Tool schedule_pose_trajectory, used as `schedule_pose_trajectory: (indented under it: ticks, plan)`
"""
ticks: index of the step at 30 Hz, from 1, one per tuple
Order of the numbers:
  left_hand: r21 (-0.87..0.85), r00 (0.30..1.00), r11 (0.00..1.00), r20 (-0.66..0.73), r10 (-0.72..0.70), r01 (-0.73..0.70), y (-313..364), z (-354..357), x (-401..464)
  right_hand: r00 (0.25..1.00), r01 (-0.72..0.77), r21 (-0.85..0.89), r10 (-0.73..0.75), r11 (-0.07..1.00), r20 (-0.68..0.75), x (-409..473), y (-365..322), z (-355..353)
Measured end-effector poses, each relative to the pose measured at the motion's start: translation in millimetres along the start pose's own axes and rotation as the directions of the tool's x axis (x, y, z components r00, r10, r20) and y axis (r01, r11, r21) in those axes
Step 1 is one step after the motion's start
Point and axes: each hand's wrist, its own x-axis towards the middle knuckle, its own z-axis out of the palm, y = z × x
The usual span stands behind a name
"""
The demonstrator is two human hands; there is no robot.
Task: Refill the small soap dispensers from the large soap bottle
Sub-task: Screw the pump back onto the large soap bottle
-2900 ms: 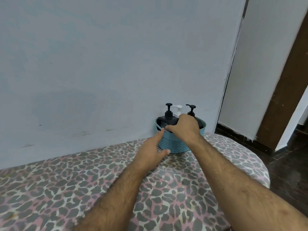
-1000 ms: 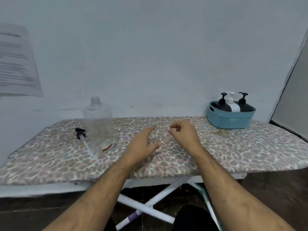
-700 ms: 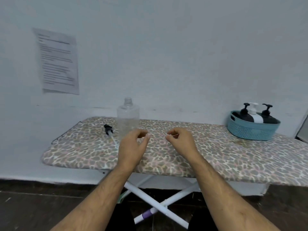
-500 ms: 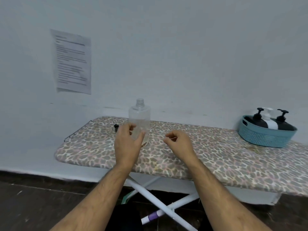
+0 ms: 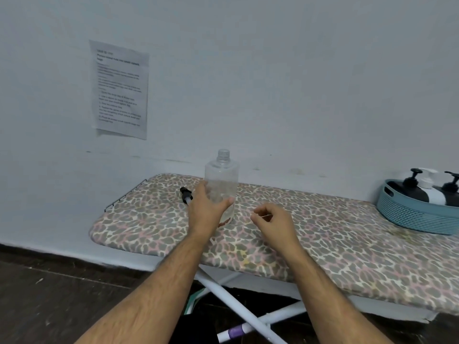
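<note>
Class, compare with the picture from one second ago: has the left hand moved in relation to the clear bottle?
Yes. The left hand has moved up to the clear bottle and now wraps around its lower body; earlier it hovered apart, to the bottle's right.

Pale blue-grey wall [image 5: 273, 70] fills the bkgd, w/ 1 printed paper sheet [image 5: 120, 89] stuck up at left, text too blurred to read. Ironing board [image 5: 323, 244] w/ leopard-print cover stands against the wall on white crossed legs [image 5: 238, 306]. Dark floor [image 5: 49, 294] below, white skirting strip along wall base.

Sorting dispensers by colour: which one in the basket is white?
The middle dispenser in the blue basket: white pump and body, between two black ones.
</note>
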Motion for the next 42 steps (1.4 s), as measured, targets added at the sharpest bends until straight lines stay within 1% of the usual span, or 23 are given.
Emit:
schedule_pose_trajectory:
  ticks: [4,8,15,22,25,31,34,37,39,42]
  plan:
    - [-0.075,0.999,0.996,0.005,-0.036,0.036,-3.8,-3.4,4.9,1.000,-0.025,-0.005,0.025,1.000,0.001,0.1,6.6,2.2]
    - [-0.129,0.999,0.991,-0.044,-0.023,0.017,1.2,-25.1,12.9,0.999,-0.024,0.002,0.024,1.000,0.027,3.6,5.4,10.2]
    - [-0.092,0.990,0.996,-0.134,-0.031,0.019,-11.0,-83.0,25.2,0.995,0.043,-0.019,-0.041,0.999,0.091,20.1,-25.9,43.9]
    - [-0.081,0.986,0.996,-0.159,-0.040,0.028,-31.0,-114.8,28.2,0.984,0.088,-0.076,-0.074,0.993,0.162,54.2,-62.7,91.6]
    - [-0.076,0.985,0.997,-0.164,-0.043,0.031,-39.6,-121.0,30.8,0.980,0.068,-0.093,-0.049,0.993,0.191,71.5,-75.2,113.3]
    - [-0.089,0.986,0.995,-0.157,-0.049,0.035,-55.3,-126.6,33.4,0.979,-0.014,-0.120,0.038,0.993,0.202,101.1,-81.1,154.2]
    - [-0.076,0.990,0.997,-0.133,-0.039,0.029,-60.0,-125.8,35.5,0.971,-0.051,-0.203,0.096,0.978,0.218,110.8,-80.6,170.8]
    - [-0.039,0.994,0.999,-0.107,-0.020,0.016,-64.2,-123.9,37.3,0.970,-0.052,-0.320,0.124,0.946,0.210,116.3,-80.3,185.2]
    - [-0.034,0.994,0.999,-0.110,-0.019,0.015,-66.1,-124.1,38.2,0.969,-0.082,-0.357,0.159,0.931,0.191,117.8,-79.3,192.0]
    - [-0.037,0.994,0.999,-0.111,-0.023,0.019,-66.3,-124.3,38.4,0.953,-0.143,-0.364,0.227,0.921,0.200,120.0,-79.3,194.6]
